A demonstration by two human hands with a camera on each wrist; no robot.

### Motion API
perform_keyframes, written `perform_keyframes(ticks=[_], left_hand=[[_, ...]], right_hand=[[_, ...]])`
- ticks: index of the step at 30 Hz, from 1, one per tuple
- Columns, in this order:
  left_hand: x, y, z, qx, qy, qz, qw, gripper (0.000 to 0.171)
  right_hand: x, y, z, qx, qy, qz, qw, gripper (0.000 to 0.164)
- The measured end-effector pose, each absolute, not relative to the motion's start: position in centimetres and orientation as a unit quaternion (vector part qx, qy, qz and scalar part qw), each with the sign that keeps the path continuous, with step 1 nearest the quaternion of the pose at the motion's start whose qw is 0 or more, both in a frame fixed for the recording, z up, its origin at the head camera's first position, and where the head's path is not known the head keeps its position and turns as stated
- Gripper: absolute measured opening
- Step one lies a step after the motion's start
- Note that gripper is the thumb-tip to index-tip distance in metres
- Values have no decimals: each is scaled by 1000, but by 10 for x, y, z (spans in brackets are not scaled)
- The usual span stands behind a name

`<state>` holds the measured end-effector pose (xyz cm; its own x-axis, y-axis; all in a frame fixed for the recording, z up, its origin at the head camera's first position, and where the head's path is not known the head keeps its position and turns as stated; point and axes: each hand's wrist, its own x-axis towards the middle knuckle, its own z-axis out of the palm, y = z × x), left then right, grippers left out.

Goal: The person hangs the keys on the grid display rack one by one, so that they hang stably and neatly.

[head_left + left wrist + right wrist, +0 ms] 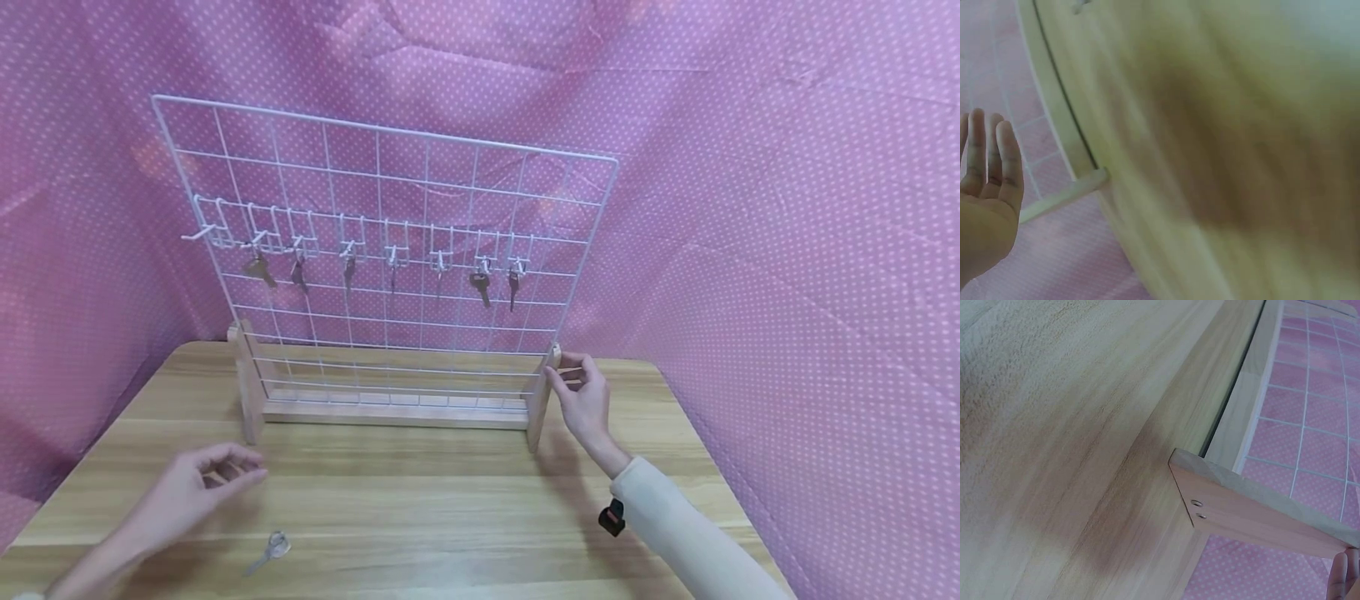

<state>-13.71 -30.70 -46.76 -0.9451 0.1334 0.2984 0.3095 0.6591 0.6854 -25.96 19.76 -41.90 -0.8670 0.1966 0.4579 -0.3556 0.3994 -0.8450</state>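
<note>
A white wire grid rack [401,177] stands upright in a wooden base [397,414]. Several white hooks hang along one of its bars, and most carry a key, such as the key [481,286] near the right end. No key shows on the leftmost hook [201,233]. My right hand [587,402] holds the upper end of the base's right side board [1260,500] between thumb and fingers. Over the table at the left, my left hand [187,493] hovers with loosely bent fingers and nothing in it. Below it a single key [277,546] lies on the tabletop.
The wood-grain table [420,517] has rounded back corners. Pink dotted cloth [787,233] closes in the back and both sides. The base's left side board [247,383] stands just beyond my left hand. A black strap piece [612,518] hangs at my right cuff.
</note>
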Motion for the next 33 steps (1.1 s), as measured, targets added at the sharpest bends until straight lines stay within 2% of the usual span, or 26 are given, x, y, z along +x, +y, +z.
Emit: perform_keyframes(ticks=[8,13,20,33], left_hand=[[-119,-314,-500,-176,-904,-388,38,17],[-116,-311,-511,-217,-898,-382,22,20],[-115,-306,-509,-186,-920,-343,-34,20],[-120,-302,-515,-190,-926,-325,-11,13]], right_hand=[[-259,198,-419,49,-799,543,253,31],[-259,198,-419,51,-798,543,257,31],[-259,198,-419,54,-799,543,254,31],[-260,196,-421,43,-797,544,259,29]])
